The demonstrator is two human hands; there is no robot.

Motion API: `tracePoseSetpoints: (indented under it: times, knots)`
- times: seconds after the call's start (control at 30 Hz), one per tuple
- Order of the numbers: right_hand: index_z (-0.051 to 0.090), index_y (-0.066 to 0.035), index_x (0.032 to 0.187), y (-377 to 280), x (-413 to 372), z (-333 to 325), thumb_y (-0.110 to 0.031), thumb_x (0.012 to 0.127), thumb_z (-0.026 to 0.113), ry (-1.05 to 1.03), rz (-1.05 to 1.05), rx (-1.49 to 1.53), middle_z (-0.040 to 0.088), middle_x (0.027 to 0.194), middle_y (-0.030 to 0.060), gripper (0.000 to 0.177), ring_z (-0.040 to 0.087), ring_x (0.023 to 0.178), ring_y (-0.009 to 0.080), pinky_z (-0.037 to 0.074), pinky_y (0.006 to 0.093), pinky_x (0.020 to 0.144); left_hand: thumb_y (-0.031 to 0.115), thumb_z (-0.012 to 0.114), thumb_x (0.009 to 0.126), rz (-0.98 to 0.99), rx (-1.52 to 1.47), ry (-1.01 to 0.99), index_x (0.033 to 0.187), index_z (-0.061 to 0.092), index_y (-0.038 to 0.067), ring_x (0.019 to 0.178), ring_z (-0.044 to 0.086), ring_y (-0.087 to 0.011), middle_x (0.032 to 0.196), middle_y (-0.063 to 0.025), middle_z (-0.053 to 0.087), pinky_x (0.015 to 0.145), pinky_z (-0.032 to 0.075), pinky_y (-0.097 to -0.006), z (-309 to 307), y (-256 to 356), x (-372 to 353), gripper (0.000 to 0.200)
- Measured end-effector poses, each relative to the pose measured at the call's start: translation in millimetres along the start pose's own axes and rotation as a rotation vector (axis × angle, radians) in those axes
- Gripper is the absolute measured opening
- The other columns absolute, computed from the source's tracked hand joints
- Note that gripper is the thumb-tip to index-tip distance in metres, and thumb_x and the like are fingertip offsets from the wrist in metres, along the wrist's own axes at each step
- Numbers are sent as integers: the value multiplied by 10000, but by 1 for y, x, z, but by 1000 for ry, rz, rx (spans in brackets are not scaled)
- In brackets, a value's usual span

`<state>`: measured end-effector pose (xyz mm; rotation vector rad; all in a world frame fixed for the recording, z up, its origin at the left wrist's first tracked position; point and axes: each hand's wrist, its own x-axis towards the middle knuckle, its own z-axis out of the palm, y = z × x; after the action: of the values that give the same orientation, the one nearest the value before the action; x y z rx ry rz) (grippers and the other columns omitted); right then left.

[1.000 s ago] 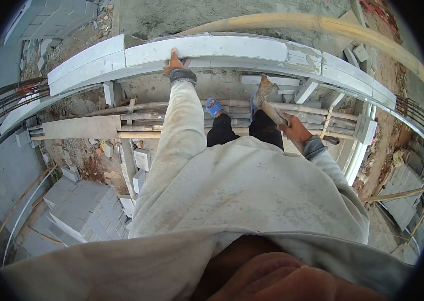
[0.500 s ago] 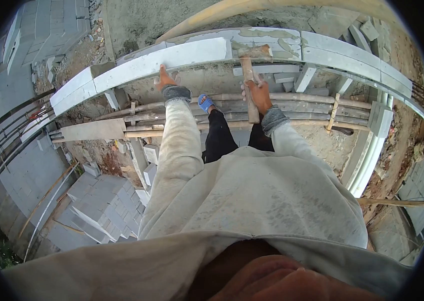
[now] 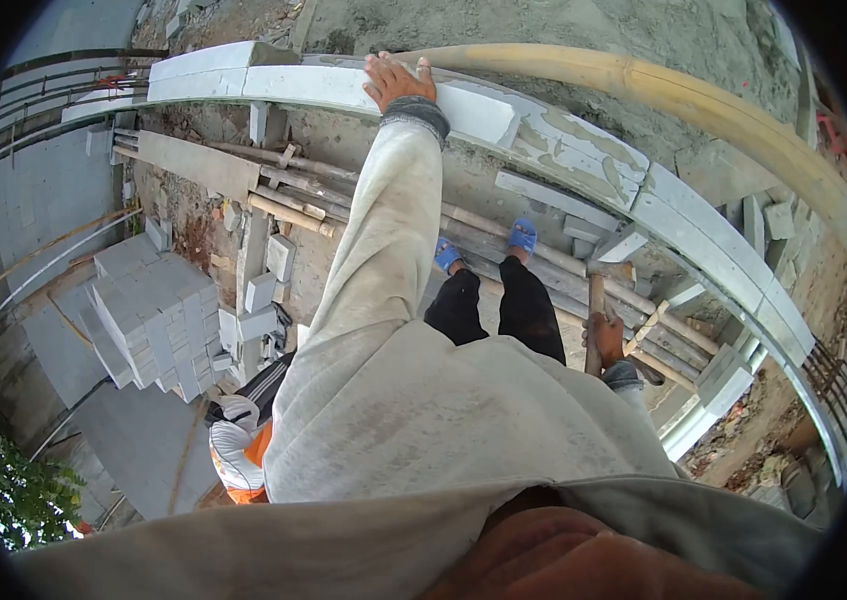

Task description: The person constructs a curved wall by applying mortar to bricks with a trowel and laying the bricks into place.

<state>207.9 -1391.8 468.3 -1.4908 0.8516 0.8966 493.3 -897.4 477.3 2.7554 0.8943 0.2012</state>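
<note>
A: Head view, then. Where do you have your left hand (image 3: pixel 401 82)?

B: You have it laid on the long white block (image 3: pixel 483 112), fingers spread and thumb apart, gripping nothing. The block lies on the wall (image 3: pixel 718 222) in front of you, its long axis running along that wall, left to right across your front.

A: And your right hand (image 3: pixel 605 338)?

B: That one is closed around the handle of a hammer-like tool (image 3: pixel 596 300), out to your right and well apart from the block. The handle points away from your body, with the head at the far end, set crosswise and reaching mostly to the right.

A: What is next to the block?

B: Another white block (image 3: pixel 198 78) is just beside its left end. Past its right end, mortar (image 3: pixel 598 138) is smeared in patches. A thick yellowish pole (image 3: pixel 643 75) passes on the far side of the wall.

A: And lower down?

B: Your blue slippers (image 3: pixel 522 235) show over a row of poles (image 3: pixel 483 226). To your left is a stack of grey blocks (image 3: pixel 158 310), and near it a person (image 3: pixel 238 440) in orange and white clothing, partly hidden by your body; the marks on that clothing are too small to read
</note>
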Motion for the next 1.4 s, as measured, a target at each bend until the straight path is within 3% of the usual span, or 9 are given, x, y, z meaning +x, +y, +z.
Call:
tracePoseSetpoints:
  times: [0.17, 0.3, 0.4, 0.43, 0.5, 0.57, 0.67, 0.83, 1.4]
  knots:
    - [553, 28, 959, 20, -19, -41, -158, 853, 586, 83, 74, -17, 595, 684, 114, 217, 553, 477, 181, 475, 325, 394, 618, 270, 953, -485, 247, 86, 1524, 120, 37, 1474, 95, -331, 1583, -215, 83, 1158, 70, -571, -25, -115, 17, 828]
    - [544, 45, 929, 21, -2, -51, -146, 833, 615, 24, 87, -104, 589, 677, 112, 225, 557, 478, 188, 470, 333, 394, 615, 443, 919, -579, -439, 409, 1510, 171, 20, 1441, 164, -416, 1539, -312, 132, 1122, 228, -565, -54, -187, -70, 881]
    - [546, 46, 895, -38, -2, -21, -119, 793, 657, -43, 101, -475, 592, 664, 109, 224, 554, 468, 190, 472, 336, 407, 475, 735, 769, -404, 125, 111, 1463, 326, 44, 1306, 381, -475, 1451, -347, 310, 1102, 307, -498, -83, -195, -206, 914]
    - [549, 56, 887, -50, 3, -7, -133, 779, 669, -140, 53, -505, 594, 671, 119, 249, 565, 485, 197, 477, 337, 418, 422, 772, 741, -441, -370, 128, 1461, 341, 69, 1284, 431, -447, 1412, -323, 389, 1012, 399, -544, -64, -231, -243, 910]
    - [534, 89, 1045, -58, 32, 24, -129, 755, 687, -184, 8, -712, 593, 685, 139, 394, 584, 514, 194, 481, 347, 434, 388, 783, 754, -1419, -1029, -79, 1290, 501, -98, 994, 646, -275, 1183, -231, 616, 859, 514, -326, -86, -199, -286, 777]
    - [505, 92, 1150, -53, 77, 61, -139, 746, 695, -372, -81, -1012, 612, 711, 148, 503, 601, 536, 205, 490, 357, 456, 415, 769, 769, -949, -998, -110, 1244, 549, -93, 930, 653, -220, 1023, -175, 675, 794, 528, -316, -42, -206, -361, 729]
    - [570, 89, 1039, -133, -16, 191, -157, 739, 695, -804, -264, -1115, 635, 743, 143, 408, 600, 517, 212, 486, 353, 471, 426, 749, 780, -1175, -1039, -472, 1206, 609, -55, 999, 657, -256, 1095, -203, 674, 873, 504, -316, -72, -153, -385, 658]
    - [599, 82, 1046, -70, 13, 351, -145, 734, 683, -1013, -582, -1707, 664, 756, 143, 395, 618, 492, 225, 482, 361, 461, 517, 703, 791, -1112, -894, 31, 1144, 651, -6, 1019, 653, -300, 1109, -217, 663, 870, 516, -391, -47, -190, -466, 633]
    - [542, -18, 1314, 259, -183, 598, -254, 737, 696, -1818, -1168, -2168, 661, 1055, 254, 642, 652, 978, 371, 512, 416, 889, 393, 813, 739, -2366, -1077, 1261, 1041, 566, -14, 685, 643, -191, 888, -122, 659, 544, 523, -304, -46, -198, -720, 563]
